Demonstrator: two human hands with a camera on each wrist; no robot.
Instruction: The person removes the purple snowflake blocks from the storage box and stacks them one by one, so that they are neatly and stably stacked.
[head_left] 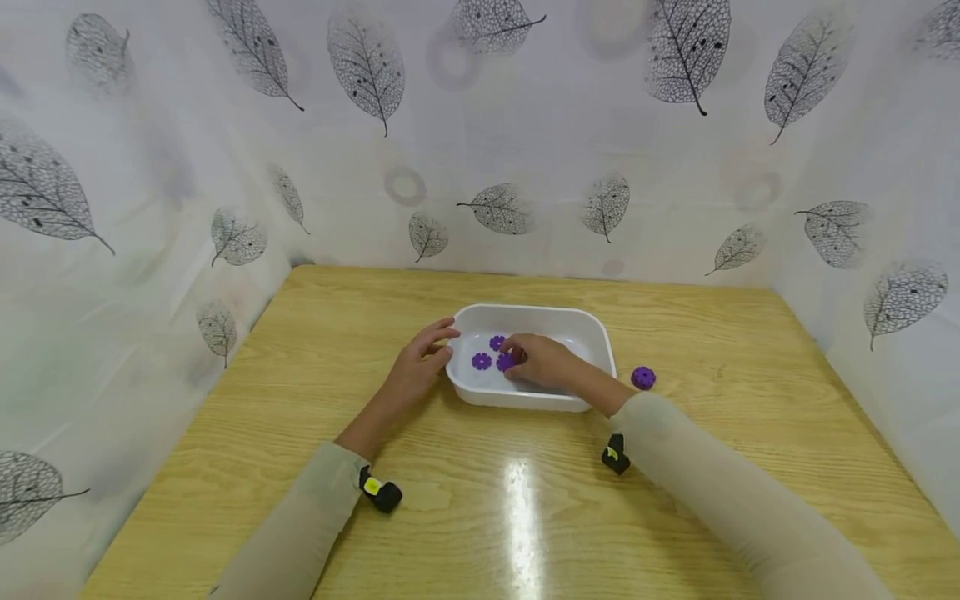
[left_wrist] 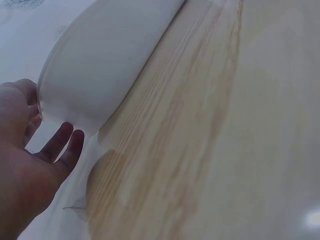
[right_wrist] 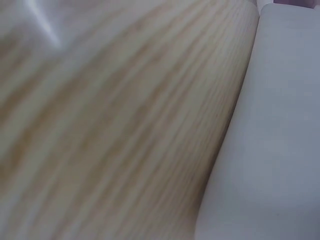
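A white rectangular basin (head_left: 540,402) with rounded corners stands on the table. Inside it, toward its left end, lie two purple flower-shaped discs (head_left: 482,361) with notched edges. My right hand (head_left: 543,360) reaches over the near wall into the basin, thumb and fingers pinching another purple disc (head_left: 505,362) low over the floor. Against the basin's left end rests my left hand (head_left: 420,362), its fingers loosely bent and touching the outer wall. The left wrist view has those fingertips (left_wrist: 75,142) at the wall. My right hand is out of sight in its wrist view.
To the right of the basin, purple discs (head_left: 643,377) sit in what looks like a small stack on the wooden table (head_left: 465,500). A white curtain (head_left: 525,150) with leaf prints hangs behind the table and along both sides.
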